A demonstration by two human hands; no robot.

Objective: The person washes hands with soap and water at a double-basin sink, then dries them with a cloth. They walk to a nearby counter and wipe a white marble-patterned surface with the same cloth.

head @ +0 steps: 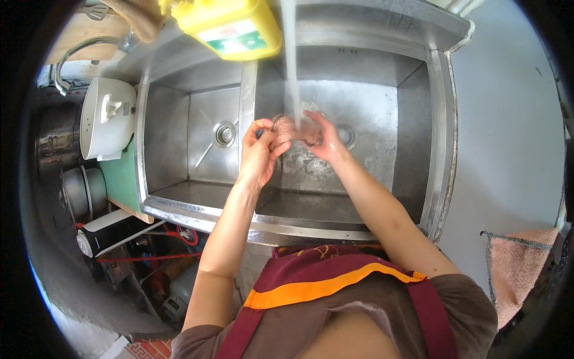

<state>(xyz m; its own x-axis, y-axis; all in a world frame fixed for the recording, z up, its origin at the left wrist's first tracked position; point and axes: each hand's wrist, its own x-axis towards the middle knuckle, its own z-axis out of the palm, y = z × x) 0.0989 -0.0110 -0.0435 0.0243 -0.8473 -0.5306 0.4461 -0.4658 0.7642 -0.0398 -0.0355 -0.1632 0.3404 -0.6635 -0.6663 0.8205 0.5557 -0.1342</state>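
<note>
A stream of water (pixel 291 67) falls into the right basin of a stainless steel double sink (pixel 248 94). Beneath it, my left hand (pixel 261 150) grips a wet, brownish-pink cloth (pixel 283 129) with a dark edge, at the left side of that basin. My right hand (pixel 326 137), palm partly turned up and fingers curved, is at the cloth's other end; splashing water blurs this part, and whether its fingers close on the cloth cannot be told. Behind the hands, a yellow plastic jug (pixel 233 27) with a label stands on the sink's back ledge.
The right basin's drain (pixel 345 136) lies beside my right wrist, and another drain (pixel 224 134) is in the left basin. A white rice cooker (pixel 109 119) stands left of the sink, near metal pots (pixel 85 193) and a curved faucet (pixel 85 42). A pink cloth (pixel 518 269) hangs at the lower right.
</note>
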